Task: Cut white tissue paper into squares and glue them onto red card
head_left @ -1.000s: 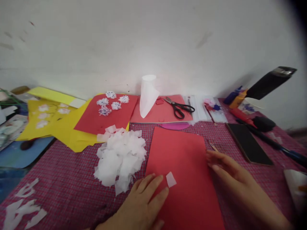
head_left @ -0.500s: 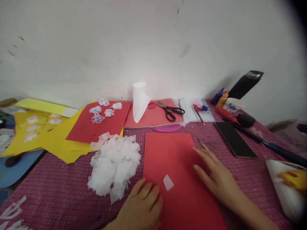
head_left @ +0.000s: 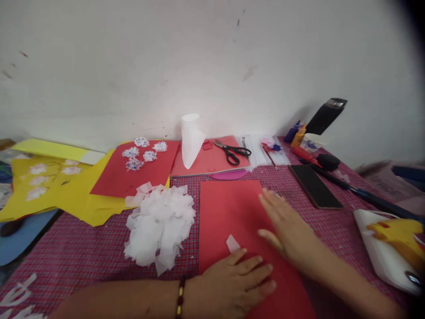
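Observation:
A red paper sheet (head_left: 229, 212) lies in front of me on the chequered cloth. My left hand (head_left: 235, 281) rests flat across its near part, fingers stretched to the right, a beaded band on the wrist. A small white paper scrap (head_left: 232, 243) lies on the sheet just above those fingers. My right hand (head_left: 285, 223) lies flat and open on the sheet's right side, fingers pointing away from me. A heap of white tissue squares (head_left: 160, 223) sits to the left of the sheet.
Black scissors (head_left: 232, 151) lie on a pink pad by the wall, beside a white paper cone (head_left: 191, 139). A red sheet with small paper flowers (head_left: 141, 153) and yellow sheets (head_left: 49, 179) lie left. A black phone (head_left: 314, 186), pens and a dark bottle (head_left: 325, 116) are at right.
My left hand has swung across onto the red sheet, fingers now pointing right below the scrap. My right hand slid leftwards onto the sheet. The camera turned a little to the right.

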A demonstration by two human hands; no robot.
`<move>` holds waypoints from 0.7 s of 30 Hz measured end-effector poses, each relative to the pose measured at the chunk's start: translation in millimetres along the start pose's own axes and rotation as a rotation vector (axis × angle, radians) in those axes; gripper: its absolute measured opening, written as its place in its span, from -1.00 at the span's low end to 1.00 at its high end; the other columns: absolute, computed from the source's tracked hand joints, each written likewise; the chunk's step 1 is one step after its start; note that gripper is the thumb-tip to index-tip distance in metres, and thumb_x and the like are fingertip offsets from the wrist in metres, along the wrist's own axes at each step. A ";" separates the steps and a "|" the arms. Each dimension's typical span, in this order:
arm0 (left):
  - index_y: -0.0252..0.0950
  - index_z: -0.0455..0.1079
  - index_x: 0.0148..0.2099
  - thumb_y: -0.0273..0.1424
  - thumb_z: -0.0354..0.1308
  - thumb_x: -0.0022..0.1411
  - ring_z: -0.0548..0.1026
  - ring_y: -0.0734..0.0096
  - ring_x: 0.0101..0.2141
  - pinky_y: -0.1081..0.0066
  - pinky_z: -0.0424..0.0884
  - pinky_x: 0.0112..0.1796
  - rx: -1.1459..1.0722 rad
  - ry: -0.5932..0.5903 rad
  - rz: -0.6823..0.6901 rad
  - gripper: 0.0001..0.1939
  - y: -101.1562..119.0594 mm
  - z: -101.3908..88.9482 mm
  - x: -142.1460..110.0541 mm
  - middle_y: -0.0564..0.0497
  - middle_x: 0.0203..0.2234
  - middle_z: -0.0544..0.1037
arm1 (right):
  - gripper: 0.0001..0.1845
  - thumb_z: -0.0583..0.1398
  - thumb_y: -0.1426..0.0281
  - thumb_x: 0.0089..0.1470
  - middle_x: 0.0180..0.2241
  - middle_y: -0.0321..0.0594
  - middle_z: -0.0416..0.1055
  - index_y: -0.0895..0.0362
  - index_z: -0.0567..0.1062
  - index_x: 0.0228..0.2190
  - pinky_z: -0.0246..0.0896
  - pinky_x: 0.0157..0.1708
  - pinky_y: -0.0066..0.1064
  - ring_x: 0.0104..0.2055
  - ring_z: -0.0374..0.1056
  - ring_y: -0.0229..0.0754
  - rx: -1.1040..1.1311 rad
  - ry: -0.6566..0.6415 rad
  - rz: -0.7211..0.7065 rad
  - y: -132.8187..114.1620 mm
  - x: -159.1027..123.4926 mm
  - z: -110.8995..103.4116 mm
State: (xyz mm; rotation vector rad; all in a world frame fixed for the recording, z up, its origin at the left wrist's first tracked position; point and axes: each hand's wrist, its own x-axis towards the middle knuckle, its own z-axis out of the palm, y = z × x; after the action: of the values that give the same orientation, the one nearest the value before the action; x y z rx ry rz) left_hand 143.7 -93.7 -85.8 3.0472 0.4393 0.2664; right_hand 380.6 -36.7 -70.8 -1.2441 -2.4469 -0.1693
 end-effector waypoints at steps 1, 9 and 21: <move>-0.36 0.10 0.36 -0.18 -0.14 0.43 0.15 0.25 0.29 0.19 0.07 0.26 -0.021 0.002 -0.001 -0.43 -0.2 -0.9 -0.5 -0.09 0.32 0.21 | -0.21 -0.01 0.25 0.30 0.39 0.07 -0.11 0.11 -0.26 0.39 0.04 0.26 0.14 0.41 -0.12 0.13 0.012 0.040 0.031 -1.0 6.8 -15.6; -0.36 0.06 0.37 -0.13 -0.19 0.44 0.16 0.20 0.28 0.17 -0.01 0.27 -0.131 0.016 -0.017 -0.40 -2.6 8.3 -3.0 -0.10 0.32 0.21 | -0.29 0.02 0.24 0.28 0.31 0.20 0.11 0.23 0.01 0.35 0.07 0.24 0.14 0.37 0.03 0.15 0.070 -0.099 0.148 -0.9 1.0 37.2; -0.24 0.05 0.39 -0.06 -0.01 0.35 0.12 0.12 0.31 0.09 0.05 0.27 -0.267 -0.043 -0.019 -0.33 -10.2 22.3 -0.2 -0.12 0.35 0.14 | -0.51 0.03 0.01 0.28 -0.77 -0.52 0.03 0.10 0.26 -0.52 -0.11 -0.74 -0.63 -0.77 -0.23 -0.41 2.148 0.107 0.689 -26.7 7.1 -37.6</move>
State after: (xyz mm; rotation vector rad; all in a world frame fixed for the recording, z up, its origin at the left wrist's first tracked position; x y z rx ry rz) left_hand 144.7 -84.6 -108.5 2.7817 0.3944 0.2368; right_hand 366.2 -57.9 -31.7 -0.6253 -0.7059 1.8212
